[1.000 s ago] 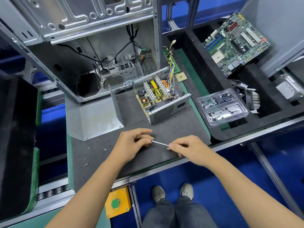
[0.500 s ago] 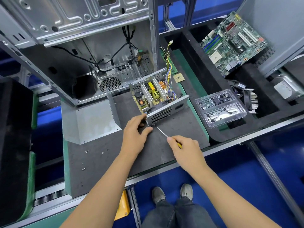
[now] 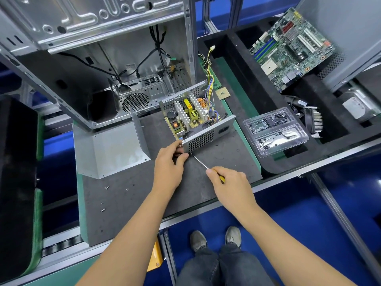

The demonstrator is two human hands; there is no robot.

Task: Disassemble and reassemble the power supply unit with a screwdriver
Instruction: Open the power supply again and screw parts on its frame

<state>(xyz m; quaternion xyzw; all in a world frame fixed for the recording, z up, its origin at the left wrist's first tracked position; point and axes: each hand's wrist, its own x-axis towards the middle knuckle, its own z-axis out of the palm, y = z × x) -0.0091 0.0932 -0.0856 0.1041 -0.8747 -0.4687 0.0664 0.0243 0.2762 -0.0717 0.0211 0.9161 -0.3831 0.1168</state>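
Observation:
The open power supply unit (image 3: 208, 135) sits on the dark foam mat (image 3: 127, 203), its circuit board and heat sinks exposed, coloured wires running out the back. Its bent metal cover (image 3: 111, 149) lies to the left. My left hand (image 3: 169, 164) grips the unit's near-left bottom corner with curled fingers. My right hand (image 3: 231, 182) holds a yellow-handled screwdriver (image 3: 199, 162); the tip meets that same corner beside my left thumb. Several loose screws (image 3: 103, 207) lie on the mat at the left.
An empty computer case (image 3: 115, 65) stands behind the unit. A clear plastic screw tray (image 3: 276, 131) is to the right, with a heat sink (image 3: 313, 120), a motherboard (image 3: 290, 48) and a CPU chip (image 3: 222, 93) beyond. The bench edge runs just below my hands.
Both hands moved up from the mat's front to the unit. My left hand let go of the screwdriver shaft and took the unit's corner; the tip now touches that corner.

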